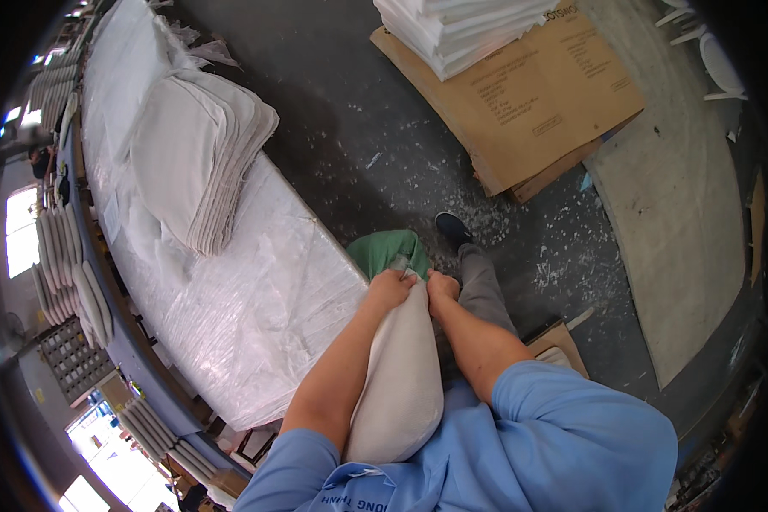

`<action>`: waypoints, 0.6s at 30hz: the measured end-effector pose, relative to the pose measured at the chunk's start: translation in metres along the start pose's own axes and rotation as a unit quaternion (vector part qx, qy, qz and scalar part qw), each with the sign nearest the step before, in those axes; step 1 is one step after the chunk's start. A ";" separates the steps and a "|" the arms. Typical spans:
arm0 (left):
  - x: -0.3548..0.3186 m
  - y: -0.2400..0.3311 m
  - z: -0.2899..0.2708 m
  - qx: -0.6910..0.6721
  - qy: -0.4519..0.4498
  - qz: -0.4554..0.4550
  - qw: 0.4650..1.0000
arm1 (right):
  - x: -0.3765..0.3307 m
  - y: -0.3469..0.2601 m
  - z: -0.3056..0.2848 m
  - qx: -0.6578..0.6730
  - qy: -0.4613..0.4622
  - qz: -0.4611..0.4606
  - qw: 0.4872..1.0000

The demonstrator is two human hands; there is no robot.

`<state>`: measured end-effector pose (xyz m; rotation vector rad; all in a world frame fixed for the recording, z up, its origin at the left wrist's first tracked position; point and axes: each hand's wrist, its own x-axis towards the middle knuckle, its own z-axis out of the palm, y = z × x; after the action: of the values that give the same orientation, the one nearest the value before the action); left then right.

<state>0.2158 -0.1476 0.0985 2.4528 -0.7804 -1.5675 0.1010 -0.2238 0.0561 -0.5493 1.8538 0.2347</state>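
Note:
An off-white, padded fabric cushion (pixel 398 375) lies lengthwise between my forearms, its wide rounded end against my body. At its narrow far end, my left hand (pixel 391 288) is closed with fingers pinching the cloth edge. Just to the right, my right hand (pixel 441 292) is closed on the other side of the same end. A bit of greyish, see-through material shows by the left fingers. Right beyond both hands is a green, smooth-looking item (pixel 390 251), partly covered by them; its kind is unclear.
On the left stands a plastic-covered table (pixel 256 299) bearing a stack of off-white cut fabric pieces (pixel 200 158). Brown cardboard (pixel 538 107) on the floor carries folded white sheets (pixel 461 34). A large grey-beige sheet (pixel 674 205) lies at right. White scraps dot the dark floor.

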 end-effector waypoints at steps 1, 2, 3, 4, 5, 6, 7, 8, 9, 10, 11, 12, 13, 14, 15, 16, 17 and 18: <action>0.000 -0.002 0.010 0.015 0.033 0.021 0.999 | -0.001 0.002 -0.001 -0.018 0.007 -0.006 1.000; 0.003 -0.006 0.018 -0.008 0.042 0.010 0.999 | -0.001 0.003 0.000 -0.067 0.001 -0.038 0.997; 0.003 -0.008 0.024 -0.034 0.049 -0.004 0.998 | 0.005 0.006 0.000 -0.118 -0.004 -0.066 0.991; 0.004 -0.011 0.029 -0.059 0.056 -0.020 0.996 | 0.011 0.009 0.001 -0.170 -0.010 -0.094 0.981; 0.007 -0.015 0.033 -0.061 0.062 -0.013 0.996 | 0.018 0.010 0.004 -0.229 -0.007 -0.126 0.965; 0.011 -0.015 0.037 -0.065 0.066 -0.006 0.996 | 0.031 0.012 0.007 -0.288 -0.001 -0.158 0.944; 0.015 -0.013 0.040 -0.072 0.070 0.001 0.995 | 0.048 0.017 0.008 -0.349 0.005 -0.188 0.918; 0.012 -0.002 0.039 -0.071 0.068 0.010 0.995 | 0.096 0.040 0.003 -0.504 -0.009 -0.353 0.789; 0.010 -0.005 0.043 -0.065 0.073 0.004 0.995 | 0.108 0.058 0.002 -0.495 -0.027 -0.370 0.786; 0.015 -0.003 0.041 -0.054 0.084 0.011 0.995 | 0.116 0.056 0.005 -0.476 -0.035 -0.395 0.785; 0.016 -0.001 0.040 -0.053 0.083 -0.001 0.995 | 0.123 0.055 0.007 -0.458 -0.045 -0.419 0.783; 0.017 0.004 0.038 -0.042 0.074 -0.002 0.996 | 0.131 0.057 0.005 -0.496 -0.036 -0.447 0.743; 0.018 0.002 0.037 -0.048 0.082 -0.022 0.995 | 0.126 0.050 0.010 -0.520 -0.039 -0.433 0.735; 0.012 0.000 0.039 -0.076 0.126 -0.038 0.988 | 0.119 0.044 0.013 -0.546 -0.039 -0.420 0.724; 0.005 0.000 0.038 -0.080 0.145 -0.028 0.986 | 0.112 0.043 0.016 -0.558 -0.038 -0.405 0.723; -0.003 0.000 0.033 -0.089 0.165 -0.016 0.982 | 0.114 0.043 0.018 -0.565 -0.048 -0.407 0.716; -0.012 0.001 0.025 -0.094 0.185 0.000 0.978 | 0.124 0.040 0.018 -0.570 -0.054 -0.407 0.712; -0.022 0.002 0.017 -0.095 0.205 0.036 0.973 | 0.134 0.040 0.020 -0.565 -0.063 -0.408 0.715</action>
<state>0.1930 -0.1363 0.1092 2.4498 -0.6070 -1.0033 0.0642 -0.2150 -0.0794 -2.0597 0.9688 0.7754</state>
